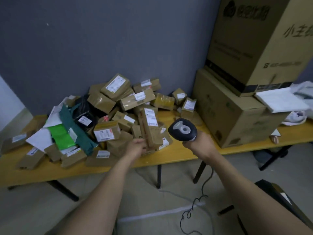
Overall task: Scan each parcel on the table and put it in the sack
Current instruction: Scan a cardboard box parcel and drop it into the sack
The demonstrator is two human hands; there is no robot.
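A tall brown parcel [149,126] with a white label on its upper face is held upright at the near edge of the heap, just above the table top. It is gripped near its lower end by the left hand [136,147], whose fingers are curled round the parcel's left side. Just to the right of it, a dark handheld scanner [182,130] is clasped by its handle in the right hand [201,143], with the head of the scanner raised beside the parcel's label. A coiled cable [194,204] hangs from the scanner's handle down to the floor.

The pile of parcels [108,99] is spread over the left and middle of the yellow wooden table [177,155], piled highest against the grey wall [101,39]. Most are brown taped boxes with white labels. On the left side of the pile a bright green bag [61,135], a dark teal bag [74,126] and a black bag [84,114] are seen.

At the far right end of the table a large cardboard box [233,116] is set, with a taller printed carton [250,39] stacked on it. A white padded envelope [279,100] lies on the lower box.

Pale woven cloth [152,192] is spread on the floor under the table; whether it is the sack cannot be told.
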